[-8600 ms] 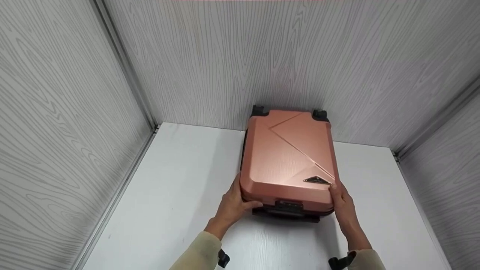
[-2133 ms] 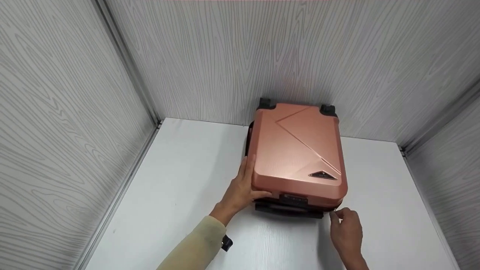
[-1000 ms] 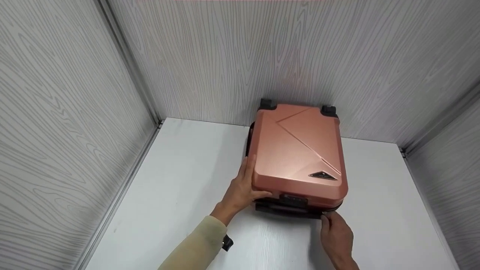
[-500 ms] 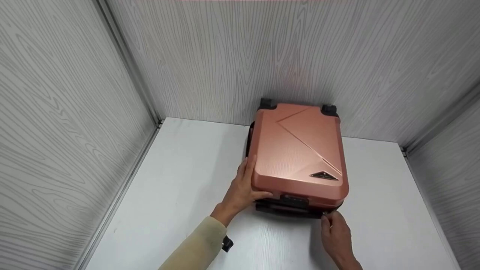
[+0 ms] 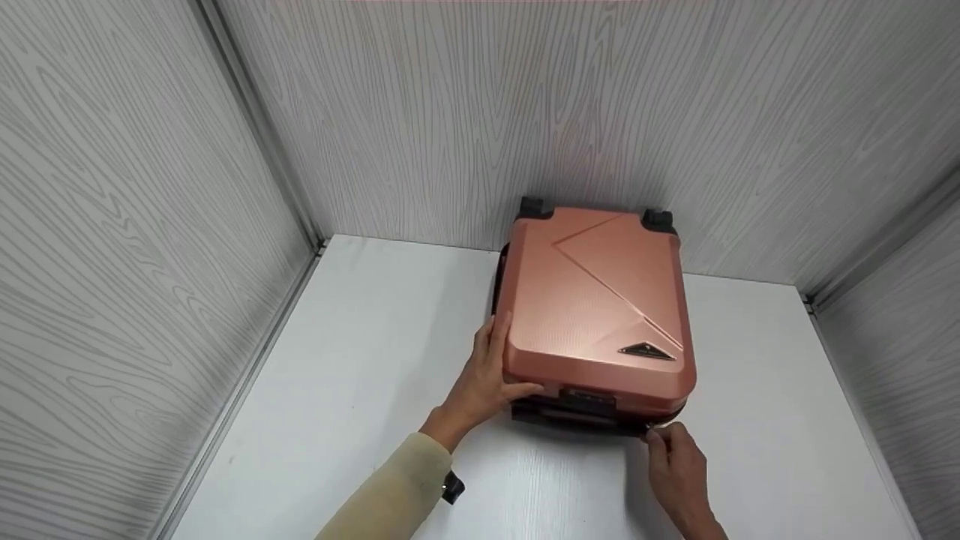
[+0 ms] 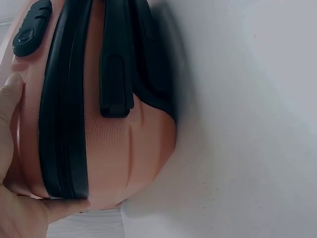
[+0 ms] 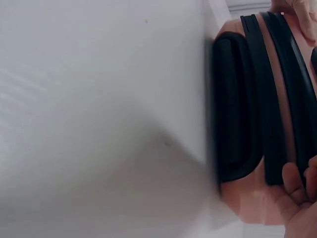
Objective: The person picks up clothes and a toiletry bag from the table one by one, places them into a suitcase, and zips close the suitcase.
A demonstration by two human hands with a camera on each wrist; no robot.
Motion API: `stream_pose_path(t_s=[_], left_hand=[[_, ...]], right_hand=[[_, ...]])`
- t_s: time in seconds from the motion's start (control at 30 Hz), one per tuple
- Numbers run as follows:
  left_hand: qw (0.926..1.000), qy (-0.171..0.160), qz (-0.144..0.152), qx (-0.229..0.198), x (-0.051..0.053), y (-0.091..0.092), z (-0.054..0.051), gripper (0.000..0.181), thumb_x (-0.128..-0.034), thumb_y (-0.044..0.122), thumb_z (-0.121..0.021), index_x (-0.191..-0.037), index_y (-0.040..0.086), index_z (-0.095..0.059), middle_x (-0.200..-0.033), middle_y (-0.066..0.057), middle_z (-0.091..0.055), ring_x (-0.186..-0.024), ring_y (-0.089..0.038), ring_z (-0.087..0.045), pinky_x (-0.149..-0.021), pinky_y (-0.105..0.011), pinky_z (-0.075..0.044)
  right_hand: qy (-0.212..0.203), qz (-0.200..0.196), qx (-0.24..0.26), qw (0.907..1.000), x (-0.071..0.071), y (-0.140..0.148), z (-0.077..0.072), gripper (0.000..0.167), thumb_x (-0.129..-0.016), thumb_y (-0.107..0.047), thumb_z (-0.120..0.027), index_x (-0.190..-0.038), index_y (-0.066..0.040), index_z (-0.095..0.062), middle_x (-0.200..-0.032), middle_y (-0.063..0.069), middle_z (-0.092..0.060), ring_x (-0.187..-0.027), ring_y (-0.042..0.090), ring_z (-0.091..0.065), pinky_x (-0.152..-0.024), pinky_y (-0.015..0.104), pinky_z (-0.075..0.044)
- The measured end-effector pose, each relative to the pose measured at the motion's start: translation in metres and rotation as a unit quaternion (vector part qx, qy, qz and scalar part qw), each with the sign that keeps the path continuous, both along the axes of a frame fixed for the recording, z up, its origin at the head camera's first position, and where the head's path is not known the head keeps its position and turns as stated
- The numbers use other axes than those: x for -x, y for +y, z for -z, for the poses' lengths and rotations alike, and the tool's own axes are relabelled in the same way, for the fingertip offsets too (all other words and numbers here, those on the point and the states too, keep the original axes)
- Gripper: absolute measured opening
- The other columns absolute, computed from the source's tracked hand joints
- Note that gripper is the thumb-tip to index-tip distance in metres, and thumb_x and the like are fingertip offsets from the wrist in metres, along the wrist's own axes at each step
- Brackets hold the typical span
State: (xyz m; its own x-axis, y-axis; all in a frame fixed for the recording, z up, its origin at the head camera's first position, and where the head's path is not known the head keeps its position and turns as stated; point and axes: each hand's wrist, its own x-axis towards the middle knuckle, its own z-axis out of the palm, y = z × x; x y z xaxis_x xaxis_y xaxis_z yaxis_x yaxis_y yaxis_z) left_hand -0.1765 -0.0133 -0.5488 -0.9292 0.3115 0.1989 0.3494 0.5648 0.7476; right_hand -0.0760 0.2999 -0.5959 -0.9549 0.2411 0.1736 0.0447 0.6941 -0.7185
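Observation:
A rose-coloured hard suitcase (image 5: 592, 300) lies flat, its black wheels against the back wall and its handle end toward the person. The left hand (image 5: 480, 382) grips its near left corner, thumb on the front side. In the left wrist view that hand (image 6: 20, 198) lies across the shell (image 6: 106, 168) beside the black zipper band (image 6: 63, 124). At the near right corner the right hand (image 5: 679, 472) pinches something small at the zipper, probably its pull. The right wrist view shows the right hand (image 7: 297, 203) at the end of the black handle (image 7: 270, 124); what its fingertips hold is hidden.
The suitcase rests on a white surface (image 5: 337, 360). Grey wood-grain panels stand at the back (image 5: 450, 112), left (image 5: 112, 262) and right (image 5: 892, 322). A small black device (image 5: 452, 487) is at the left wrist.
Earlier both hands gripped the suitcase sides. The right hand has since gone down to the near right corner and moved slightly left along the zipper. The suitcase sits slightly higher and farther right in view.

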Motion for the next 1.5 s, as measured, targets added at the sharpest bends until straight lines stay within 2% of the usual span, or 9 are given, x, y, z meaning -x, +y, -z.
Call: stream_pose_path(t_s=[0.1,0.2,0.37,0.53,0.63,0.83,0.97,1.13,1.5], left_hand=[[1.0,0.0,0.001,0.002,0.001,0.001,0.001,0.127,-0.0843,0.057,-0.082,-0.17,0.03,0.008,-0.174,-0.015,-0.006,-0.156,-0.042,-0.03,-0.117,-0.057,-0.043],[1.0,-0.004,0.002,0.002,0.001,0.001,0.002,0.126,-0.0846,0.058,-0.081,-0.17,0.031,0.008,-0.174,-0.016,-0.006,-0.156,-0.042,-0.031,-0.117,-0.057,-0.043],[0.9999,-0.006,-0.011,-0.004,0.0,0.001,0.001,0.127,-0.0826,0.058,-0.083,-0.171,0.031,0.005,-0.174,-0.014,-0.008,-0.156,-0.041,-0.031,-0.118,-0.056,-0.042],[0.9999,0.0,-0.012,-0.006,-0.001,0.003,-0.002,0.128,-0.0819,0.059,-0.083,-0.171,0.029,0.003,-0.173,-0.014,-0.009,-0.156,-0.041,-0.03,-0.118,-0.056,-0.042],[1.0,0.004,-0.004,-0.002,-0.001,0.004,-0.002,0.128,-0.0824,0.059,-0.083,-0.171,0.027,0.004,-0.173,-0.015,-0.009,-0.157,-0.04,-0.029,-0.119,-0.055,-0.041],[0.9999,-0.012,-0.003,-0.004,-0.003,0.006,-0.001,0.127,-0.0819,0.062,-0.081,-0.171,0.032,0.005,-0.174,-0.012,-0.007,-0.159,-0.038,-0.026,-0.12,-0.056,-0.04],[0.9998,-0.014,-0.008,-0.007,-0.003,0.006,-0.002,0.127,-0.0815,0.062,-0.082,-0.17,0.034,0.005,-0.174,-0.01,-0.006,-0.159,-0.037,-0.026,-0.12,-0.056,-0.039],[0.9998,-0.017,-0.006,-0.006,-0.003,0.006,-0.001,0.128,-0.0809,0.061,-0.083,-0.171,0.033,0.004,-0.174,-0.011,-0.007,-0.159,-0.038,-0.026,-0.12,-0.055,-0.04],[0.9999,-0.001,-0.01,-0.004,-0.005,0.004,0.0,0.127,-0.0812,0.06,-0.084,-0.171,0.03,0.001,-0.172,-0.013,-0.011,-0.155,-0.039,-0.033,-0.118,-0.055,-0.043]], right_hand=[[-0.002,0.024,0.042,0.9988,0.001,0.003,0.002,0.015,-0.106,-0.008,-0.056,-0.091,-0.009,-0.06,-0.096,0.007,-0.075,-0.073,0.011,-0.05,-0.066,0.025,-0.041],[0.004,0.037,0.053,0.9979,0.001,0.003,0.005,0.017,-0.105,-0.008,-0.056,-0.089,-0.01,-0.059,-0.095,0.007,-0.076,-0.073,0.01,-0.049,-0.066,0.025,-0.04],[0.062,-0.001,-0.007,0.998,0.001,-0.006,0.008,0.017,-0.101,-0.003,-0.061,-0.087,-0.011,-0.056,-0.084,0.001,-0.062,-0.073,0.007,-0.045,-0.065,0.027,-0.039],[0.129,-0.06,-0.077,0.9868,0.001,-0.018,0.01,0.021,-0.096,0.004,-0.067,-0.089,-0.01,-0.054,-0.085,-0.004,-0.05,-0.081,0.008,-0.042,-0.07,0.03,-0.038],[0.117,-0.069,-0.105,0.9851,0.001,-0.03,0.007,0.019,-0.098,0.002,-0.068,-0.09,-0.009,-0.055,-0.084,-0.002,-0.051,-0.084,0.013,-0.043,-0.074,0.036,-0.039],[0.057,-0.046,-0.165,0.9837,-0.001,-0.05,-0.014,0.012,-0.098,-0.006,-0.068,-0.087,-0.007,-0.063,-0.078,0.005,-0.063,-0.078,0.026,-0.055,-0.083,0.053,-0.047],[0.033,-0.056,-0.146,0.9871,0.001,-0.058,-0.022,0.011,-0.098,-0.006,-0.068,-0.088,-0.008,-0.066,-0.076,0.002,-0.062,-0.073,0.019,-0.055,-0.072,0.043,-0.049],[0.046,-0.088,-0.106,0.9893,0.001,-0.067,-0.018,0.011,-0.098,-0.006,-0.07,-0.088,-0.01,-0.07,-0.075,-0.004,-0.062,-0.068,0.008,-0.053,-0.062,0.031,-0.048],[0.067,-0.182,-0.097,0.9763,0.013,-0.09,-0.016,0.003,-0.098,-0.008,-0.074,-0.1,-0.008,-0.076,-0.079,-0.008,-0.064,-0.07,0.003,-0.054,-0.063,0.028,-0.049]])
